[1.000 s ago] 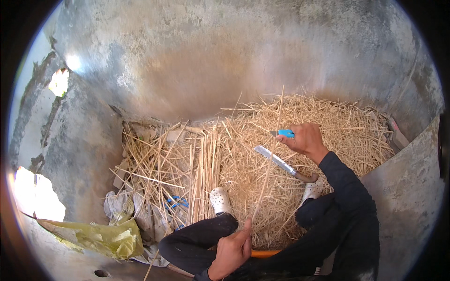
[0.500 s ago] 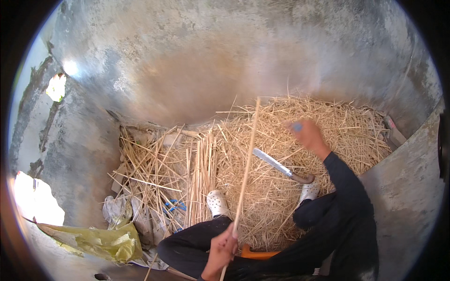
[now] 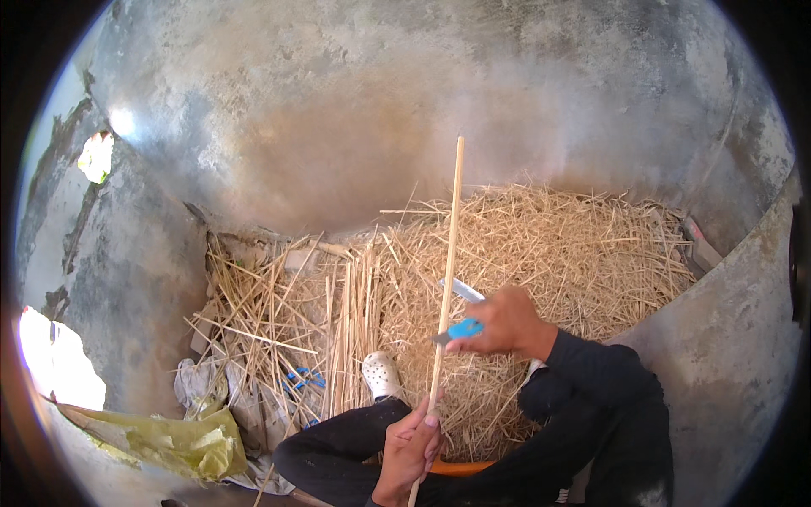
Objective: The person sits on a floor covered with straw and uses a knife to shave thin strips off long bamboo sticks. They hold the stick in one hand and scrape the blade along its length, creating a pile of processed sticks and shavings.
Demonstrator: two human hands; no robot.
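My left hand (image 3: 407, 452) is closed round the lower part of a long, thin, pale wooden strip (image 3: 454, 220), which looks like bamboo. The strip stands nearly upright in the view, its far end against the grey wall. My right hand (image 3: 511, 325) grips a small knife (image 3: 465, 329) with a bright blue handle. Its short dark blade meets the strip above my left hand; whether it cuts in, I cannot tell. Behind the strip and right hand, a large curved-handled knife (image 3: 464, 289) lies on the shavings, only its blade showing.
Shavings (image 3: 583, 262) cover the floor ahead and right. A bundle of strips (image 3: 356, 304) lies left of centre, beside loose sticks (image 3: 253, 296). A yellowish sack (image 3: 186, 444) is at the lower left. Concrete walls (image 3: 338, 110) enclose the space. My white clog (image 3: 382, 374) stands beside the bundle.
My right hand has come down and left, bringing the blue-handled knife to the strip. My left hand has shifted slightly right, and the strip's far end reaches higher.
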